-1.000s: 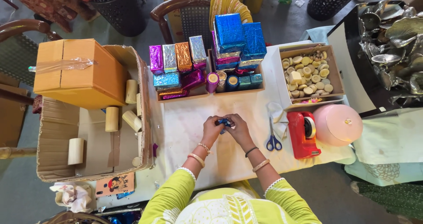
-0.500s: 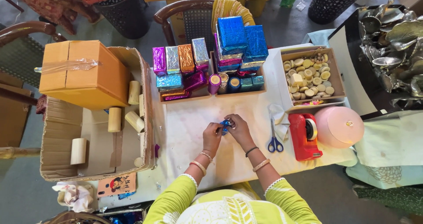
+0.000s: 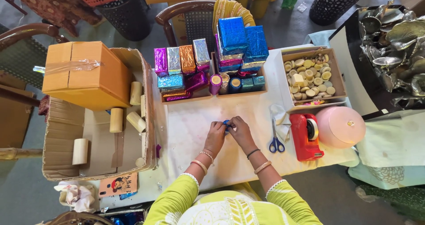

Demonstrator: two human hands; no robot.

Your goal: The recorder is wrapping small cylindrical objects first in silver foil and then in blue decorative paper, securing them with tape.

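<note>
My left hand and my right hand meet at the middle of the white table. Together they pinch a small object wrapped in shiny blue foil; fingers hide most of it. Both wrists wear bangles, and the sleeves are lime green. Blue-handled scissors lie just right of my right hand, next to a red tape dispenser.
Trays of foil-wrapped boxes and blue-wrapped packs stand at the table's far side. A box of round pale pieces and a pink lid are right. A large open carton with cream cylinders and an orange box is left.
My hands have stayed at the same spot, fingers shifting slightly around the blue-foil object. Nothing else on the table has moved.
</note>
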